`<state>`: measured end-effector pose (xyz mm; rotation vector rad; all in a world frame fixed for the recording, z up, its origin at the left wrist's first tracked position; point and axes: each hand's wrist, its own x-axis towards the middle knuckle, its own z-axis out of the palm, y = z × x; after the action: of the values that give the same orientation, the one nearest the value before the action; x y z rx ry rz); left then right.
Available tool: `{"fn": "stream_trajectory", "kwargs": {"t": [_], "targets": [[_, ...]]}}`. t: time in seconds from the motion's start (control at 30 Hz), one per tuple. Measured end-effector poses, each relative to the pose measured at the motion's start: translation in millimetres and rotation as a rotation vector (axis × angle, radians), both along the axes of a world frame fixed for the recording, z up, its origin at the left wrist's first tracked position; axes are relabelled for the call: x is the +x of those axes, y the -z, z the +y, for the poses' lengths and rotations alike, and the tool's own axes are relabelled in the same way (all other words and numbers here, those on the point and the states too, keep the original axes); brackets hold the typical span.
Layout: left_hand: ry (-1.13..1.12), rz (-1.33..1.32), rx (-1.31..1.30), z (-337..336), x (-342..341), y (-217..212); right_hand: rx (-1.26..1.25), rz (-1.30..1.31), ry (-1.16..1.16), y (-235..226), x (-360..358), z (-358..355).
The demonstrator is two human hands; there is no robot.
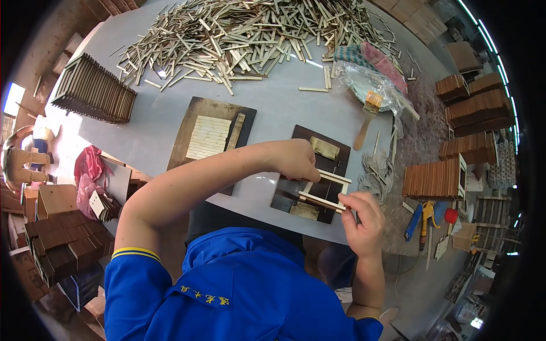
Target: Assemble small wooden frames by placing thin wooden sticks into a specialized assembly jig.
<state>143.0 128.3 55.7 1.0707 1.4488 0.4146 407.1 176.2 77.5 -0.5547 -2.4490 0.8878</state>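
Sticks (323,193) of pale wood, joined into a small open frame, sit over a dark board (311,173) near the front edge of the grey tabletop (159,122). The left hand (296,160) pinches the frame's upper left corner; the right hand (364,223) grips its lower right end between thumb and fingers. Another board (196,113) to the left carries a flat row of sticks. Beyond lie a brush (367,116), a plastic bag (369,85) and a big stick pile (250,34).
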Motion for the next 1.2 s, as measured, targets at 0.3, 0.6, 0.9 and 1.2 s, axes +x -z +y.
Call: {"fn": "stream_trajectory", "kwargs": {"t": [0.3,0.6,0.9,1.2], "targets": [[0.009,0.141,0.11,2.6,4.5,3.3,0.075,0.047,-0.007,13.8,0.0,-0.1],[-0.02,0.37,0.281,-0.1,10.2,14.7,0.15,-0.005,-0.003,31.3,-0.8,4.9],[-0.103,0.823,0.515,-23.3,33.2,41.9,0.253,-0.073,-0.004,65.7,-3.7,4.5],[-0.13,0.939,0.569,-33.5,48.1,44.7,0.212,-0.045,0.09,81.8,-2.1,-0.8]]}}
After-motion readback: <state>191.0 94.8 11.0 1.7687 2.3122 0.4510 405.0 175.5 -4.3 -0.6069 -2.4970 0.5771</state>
